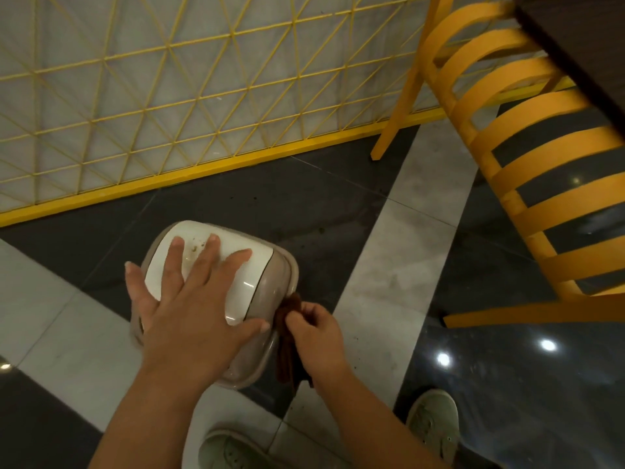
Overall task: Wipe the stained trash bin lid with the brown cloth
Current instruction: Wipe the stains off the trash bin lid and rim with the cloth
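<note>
Floor [338,198]: dark and pale grey tiles, glossy enough to mirror ceiling lights at lower right.
Screen [135,96]: a yellow lattice panel with a solid yellow base rail runs across the top left, behind the bin.
Chair [527,170]: yellow, slatted, at right, one leg planted near the rail; a dark counter [581,45] edge juts in above it at the top right corner.
Bin [270,282]: beige body seen from above, standing on the floor between the screen and the person's feet.
Lid [243,275]: white, glossy, domed, on top of the bin; brownish specks (the stain) sit near its far edge, between two fingertips.
Left hand [189,299]: laid flat on the lid, fingers straight and spread, thumb along the near right corner.
Right hand [314,336]: just beside the bin's right side, fingers curled and pinching the cloth.
Cloth [287,346]: brown, bunched, hanging from the right hand against the bin's right wall, below the lid's edge.
Shoes [433,424]: pale green, laced, at the bottom edge.
</note>
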Motion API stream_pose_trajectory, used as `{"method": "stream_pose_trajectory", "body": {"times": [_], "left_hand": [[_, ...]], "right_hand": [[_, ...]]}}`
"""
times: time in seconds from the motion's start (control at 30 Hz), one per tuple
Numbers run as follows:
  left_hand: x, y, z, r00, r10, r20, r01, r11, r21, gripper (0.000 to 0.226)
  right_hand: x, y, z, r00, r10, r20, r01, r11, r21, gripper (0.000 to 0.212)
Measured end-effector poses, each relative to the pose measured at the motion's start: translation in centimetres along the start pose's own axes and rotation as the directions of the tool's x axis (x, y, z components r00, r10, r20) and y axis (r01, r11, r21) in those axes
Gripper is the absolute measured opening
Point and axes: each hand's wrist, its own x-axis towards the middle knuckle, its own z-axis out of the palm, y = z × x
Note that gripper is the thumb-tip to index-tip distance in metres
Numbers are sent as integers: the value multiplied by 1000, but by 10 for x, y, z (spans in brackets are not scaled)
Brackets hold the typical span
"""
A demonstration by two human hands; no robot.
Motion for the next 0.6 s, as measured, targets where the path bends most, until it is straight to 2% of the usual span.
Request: {"method": "stream_pose_trajectory", "body": {"times": [0.17, 0.33, 0.47, 0.6], "left_hand": [[0, 1, 2, 1000, -29, 8, 29, 998, -64, 91], [1, 0, 5, 1000, -29, 9, 30, 997, -76, 91], [3, 0, 6, 999, -47, 21, 48, 997, -60, 92], [4, 0, 4, 998, -53, 33, 55, 997, -56, 90]], "right_hand": [[-10, 8, 8, 997, -40, -72, 45, 996, 75, 12], [21, -32, 9, 975, -98, -201, 115, 991, 75, 8], [33, -52, 8, 971, -119, -206, 127, 992, 25, 12], [5, -19, 12, 987, -48, -152, 56, 997, 54, 10]]}}
